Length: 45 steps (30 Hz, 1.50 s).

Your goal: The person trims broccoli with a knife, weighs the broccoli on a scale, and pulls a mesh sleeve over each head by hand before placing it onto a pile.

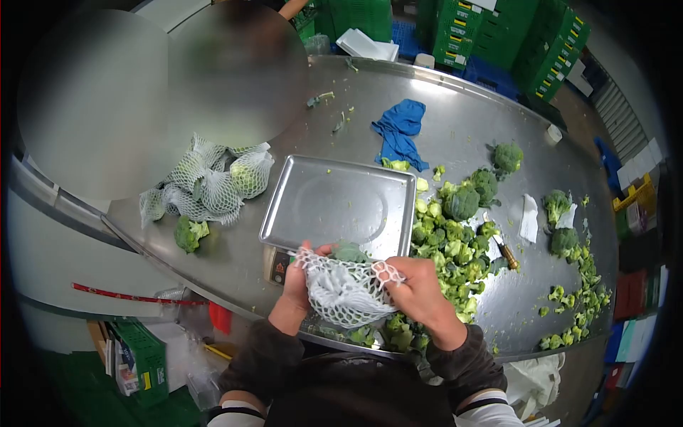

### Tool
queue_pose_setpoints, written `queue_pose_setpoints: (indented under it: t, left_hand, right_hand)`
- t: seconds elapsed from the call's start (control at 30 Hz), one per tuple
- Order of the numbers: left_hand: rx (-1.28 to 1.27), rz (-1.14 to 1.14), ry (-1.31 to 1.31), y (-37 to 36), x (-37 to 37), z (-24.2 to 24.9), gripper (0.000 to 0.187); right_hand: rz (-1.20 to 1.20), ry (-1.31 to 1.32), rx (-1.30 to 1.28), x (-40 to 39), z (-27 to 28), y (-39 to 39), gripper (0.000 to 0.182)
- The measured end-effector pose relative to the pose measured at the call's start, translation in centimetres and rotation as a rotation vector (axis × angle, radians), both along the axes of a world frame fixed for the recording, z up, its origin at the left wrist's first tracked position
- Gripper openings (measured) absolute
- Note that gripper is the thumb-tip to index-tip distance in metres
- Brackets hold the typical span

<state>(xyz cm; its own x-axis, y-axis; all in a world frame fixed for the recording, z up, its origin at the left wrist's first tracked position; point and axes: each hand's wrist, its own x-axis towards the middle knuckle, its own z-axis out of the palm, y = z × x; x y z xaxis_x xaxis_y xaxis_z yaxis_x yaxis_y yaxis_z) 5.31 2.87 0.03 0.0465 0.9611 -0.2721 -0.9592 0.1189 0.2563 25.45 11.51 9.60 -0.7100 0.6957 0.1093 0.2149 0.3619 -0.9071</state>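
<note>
A white foam net sleeve is stretched between my two hands at the near edge of the steel table. My left hand grips its left rim, fingers partly behind the mesh. On the right rim, my right hand pinches the netting between thumb and fingers. A green broccoli head shows at the net's upper edge, partly hidden by it. Just beyond lies a metal tray holding a few green crumbs, with a scale showing at its near left corner.
Cut broccoli florets are heaped right of the tray, beside a knife. Netted broccoli heads lie at left. A blue cloth is behind the tray. More florets sit far right; green crates stand behind the table.
</note>
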Motion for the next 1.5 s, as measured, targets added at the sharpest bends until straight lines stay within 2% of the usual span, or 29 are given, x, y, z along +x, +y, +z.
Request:
queue_pose_setpoints:
  t: [0.03,0.1,0.13,0.17,0.23,0.27,0.3,0.37,0.43,0.47,0.57,0.6,0.63,0.67,0.73,0.77,0.9,0.97,1.0,1.07,1.1,1.17,1.2,1.27,1.37,1.43,1.47,1.5]
  left_hand:
    - [-0.007,-0.003,-0.003,0.0,0.5,-0.7,0.062]
    - [0.101,-0.032,-0.345,0.1,1.3,-1.4,0.05]
    - [-0.072,-0.113,0.0,0.5,1.1,0.1,0.042]
    - [-0.391,-0.093,0.092,0.5,2.2,1.8,0.041]
    - [-0.385,-0.118,0.029,0.4,2.3,0.9,0.042]
    - [-0.387,-0.112,0.034,0.3,2.1,1.0,0.042]
    - [-0.305,-0.044,0.032,0.4,1.6,1.5,0.041]
    - [-0.223,0.055,0.048,0.5,0.1,1.9,0.04]
    - [-0.029,0.179,-0.123,1.0,-1.0,1.8,0.04]
    - [0.234,0.204,-0.188,1.1,-0.7,2.1,0.044]
    - [0.323,0.231,-0.072,1.9,-4.6,-0.6,0.05]
    - [0.202,0.252,0.768,1.5,-7.8,-0.9,0.057]
    - [0.366,0.322,0.528,2.1,-11.3,-1.2,0.055]
    - [0.522,0.38,0.275,3.6,-13.9,1.0,0.053]
    - [0.147,0.753,0.615,3.2,-17.8,4.6,0.045]
    - [0.113,0.822,0.643,3.6,-22.1,4.6,0.046]
    - [-0.011,1.03,0.443,4.1,-41.9,2.2,0.055]
    - [-0.141,1.046,0.055,6.0,-36.3,8.1,0.063]
    - [-0.143,1.016,0.044,6.6,-36.1,8.5,0.063]
    - [-0.154,1.042,0.349,7.2,-35.5,8.3,0.058]
    - [-0.156,1.025,0.343,7.8,-34.6,8.1,0.058]
    - [-0.038,0.897,0.513,8.2,-32.4,7.9,0.051]
    - [-0.054,0.802,0.553,8.2,-31.9,7.3,0.044]
    - [-0.104,0.718,0.624,8.0,-29.5,6.4,0.042]
    - [-0.179,0.602,0.792,6.6,-27.0,3.9,0.038]
    - [-0.247,0.498,0.912,5.7,-25.2,3.1,0.036]
    - [-0.312,0.527,0.964,5.9,-22.5,3.4,0.036]
    - [-0.32,0.538,0.97,5.7,-20.5,4.0,0.036]
  right_hand:
    - [-0.003,-0.003,-0.007,0.5,0.2,0.0,0.016]
    - [-0.044,0.048,-0.339,1.4,1.1,-0.1,0.017]
    - [0.009,0.143,-0.595,1.7,0.6,0.1,0.021]
    - [0.023,0.225,-0.828,1.8,0.9,0.5,0.023]
    - [-0.165,0.424,-1.169,0.7,-1.6,1.0,0.034]
    - [-0.151,0.57,-1.325,0.4,-3.2,1.4,0.038]
    - [-0.217,0.637,-1.468,0.7,-4.7,1.6,0.036]
    - [-0.286,0.5,-1.485,1.0,-7.2,0.9,0.035]
    - [-0.259,0.432,-1.456,-1.4,-7.7,-1.3,0.029]
    - [-0.21,0.438,-1.487,-2.9,-7.9,-2.4,0.029]
    - [-0.162,0.495,-1.515,-5.2,-7.7,-2.1,0.032]
    - [-0.067,0.455,-1.371,-5.2,-6.6,-1.2,0.032]
    - [0.018,0.416,-1.223,-4.9,-5.7,-0.4,0.031]
    - [-0.028,0.354,-1.201,-4.2,-5.4,0.1,0.03]
    - [-0.048,0.34,-1.235,-2.4,-6.4,1.1,0.03]
    - [-0.099,0.329,-1.244,-0.9,-7.0,1.5,0.03]
    - [-0.366,0.32,-1.154,3.8,-9.5,1.7,0.027]
    - [-0.49,0.329,-1.075,5.9,-10.1,2.0,0.027]
    - [-0.548,0.323,-1.022,7.1,-10.1,2.3,0.027]
    - [-0.669,0.299,-0.9,10.4,-11.1,3.3,0.026]
    - [-0.764,0.271,-0.82,12.2,-11.0,4.2,0.026]
    - [-1.0,0.249,-0.668,17.5,-12.7,6.6,0.024]
    - [-1.142,0.214,-0.544,20.4,-13.5,8.2,0.025]
    - [-1.314,0.193,-0.344,27.6,-15.9,11.5,0.026]
    - [-1.594,0.06,-0.106,38.1,-18.8,16.7,0.048]
    - [-1.693,-0.376,0.257,43.6,-19.9,19.9,0.068]
    - [-1.681,-0.373,0.25,44.8,-19.7,21.0,0.068]
    - [-1.679,-0.509,0.36,45.6,-19.0,22.0,0.078]
